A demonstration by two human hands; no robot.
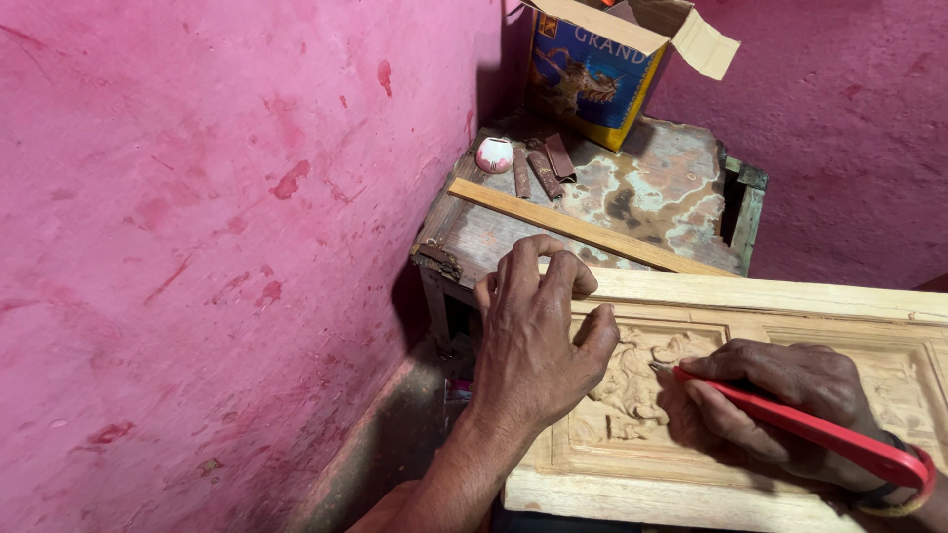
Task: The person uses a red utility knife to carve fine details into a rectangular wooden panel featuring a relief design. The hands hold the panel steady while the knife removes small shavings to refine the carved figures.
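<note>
Right hand closed around a red-handled carving tool; fingers wrapped over the shaft, metal tip at the relief surface just right of the carved figure. The red handle runs back along the hand toward the wrist, where a dark band with a yellowish edge sits. Left hand not gripping anything: palm down, fingers spread and curled, fingertips pressed on the upper frame edge of the carved wooden panel, thumb resting at the left border of the recessed field beside the figure. The panel is pale bare wood, lying flat across the lower right of the view, with a raised frame and a second carved field partly visible behind the right hand. The panel's far edge lies over a worn small table with patchy, peeling surface. On the table: a long wooden strip laid diagonally, just beyond the left fingertips; three brown rolled pieces, possibly abrasive paper; a small round pink-and-white container; an open cardboard box, blue and yellow printed, at the back. Pink painted wall, scuffed, on the left and behind.
</note>
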